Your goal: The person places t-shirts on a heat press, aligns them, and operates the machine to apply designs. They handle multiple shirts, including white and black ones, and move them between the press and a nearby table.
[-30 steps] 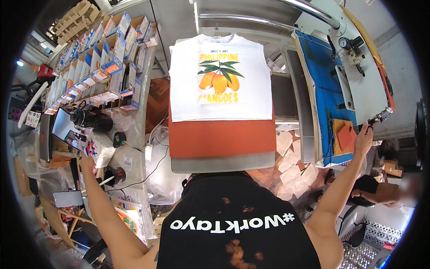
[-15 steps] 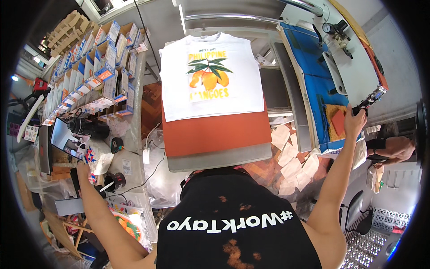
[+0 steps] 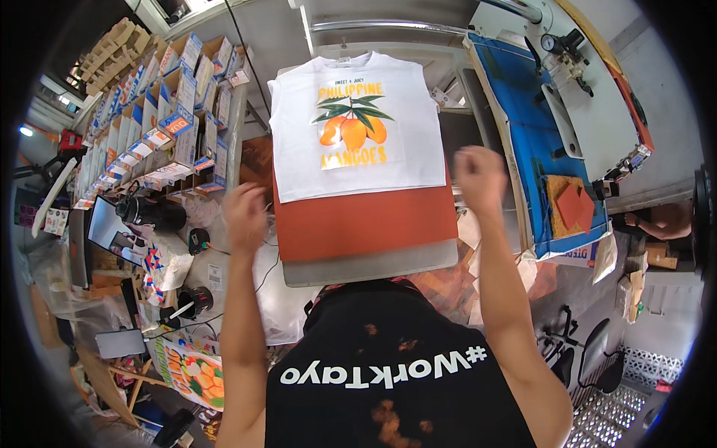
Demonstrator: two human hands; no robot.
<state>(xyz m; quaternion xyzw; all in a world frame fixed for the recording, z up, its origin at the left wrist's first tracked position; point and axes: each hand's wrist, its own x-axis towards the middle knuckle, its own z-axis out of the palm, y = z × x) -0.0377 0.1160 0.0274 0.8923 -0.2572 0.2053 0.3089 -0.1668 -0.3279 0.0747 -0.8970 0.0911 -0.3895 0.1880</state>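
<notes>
A white T-shirt point(image 3: 299, 178) lies flat on the orange-red pad point(image 3: 366, 224) of a flat press with a grey edge point(image 3: 373, 270). On its front sits a glossy clear film point(image 3: 397, 159) with a printed picture of orange mangoes and green leaves point(image 3: 354, 133). My left hand point(image 3: 248, 218) hovers left of the pad, apart from the shirt. Just beyond the shirt's lower right corner is my right hand point(image 3: 480, 179), raised over the gap beside the pad. Both hands are smeared by motion, and their fingers appear bent; nothing shows in either.
Tiered cardboard bins point(image 3: 175, 112) stand at the left, above a tablet point(image 3: 119, 230) and a black mug point(image 3: 196, 302). On the right is a blue-covered platen point(image 3: 515, 112) carrying a sponge-like block point(image 3: 559, 201). A pressure gauge point(image 3: 549, 42) is behind it. Another person's arm point(image 3: 665, 222) shows far right.
My left hand has swung in from beside the tablet toward the pad. My right hand has left the control at the far right and come to the shirt's right side.
</notes>
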